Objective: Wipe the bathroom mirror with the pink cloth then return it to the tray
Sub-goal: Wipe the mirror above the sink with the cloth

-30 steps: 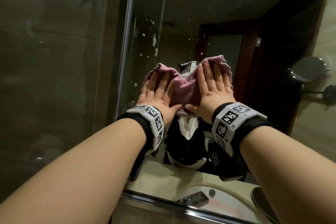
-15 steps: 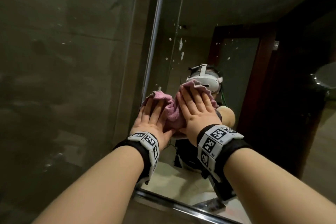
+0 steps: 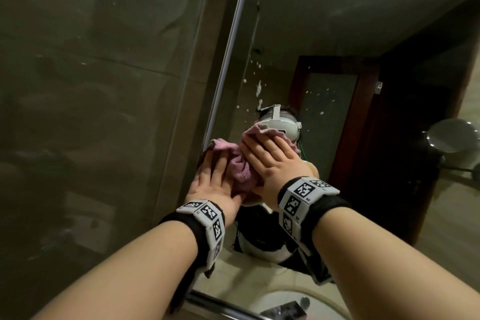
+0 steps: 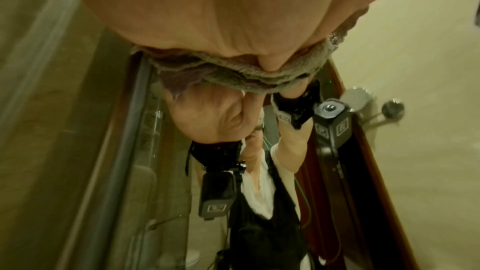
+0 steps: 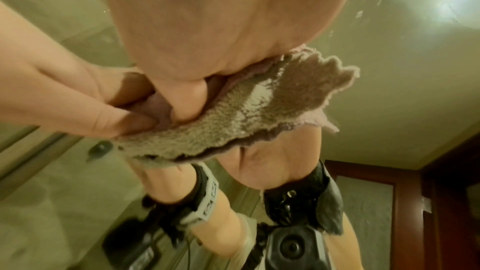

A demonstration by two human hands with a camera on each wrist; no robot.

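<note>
The pink cloth (image 3: 240,163) is bunched flat against the bathroom mirror (image 3: 311,34), near its left edge. My left hand (image 3: 213,176) presses the cloth's left part with straight fingers. My right hand (image 3: 270,156) lies flat on its right part, fingers straight and pointing up-left. White splash marks (image 3: 258,88) dot the glass just above the cloth. In the left wrist view the cloth (image 4: 233,75) shows squeezed between my palm and the glass. In the right wrist view the cloth (image 5: 259,106) spreads under my right palm, with the left hand (image 5: 78,93) beside it. The tray is not in view.
The mirror's metal frame (image 3: 231,41) runs up the left side, next to a tiled wall (image 3: 91,112). A chrome bar (image 3: 220,306) edges the bottom of the mirror. Reflected in the glass are a washbasin with tap (image 3: 285,306), a dark wooden door and a round wall-mounted mirror (image 3: 452,138).
Both hands slid the cloth left and down across the glass, then back up a little and to the right. The view tilted upward. Both palms stayed flat on the cloth throughout.
</note>
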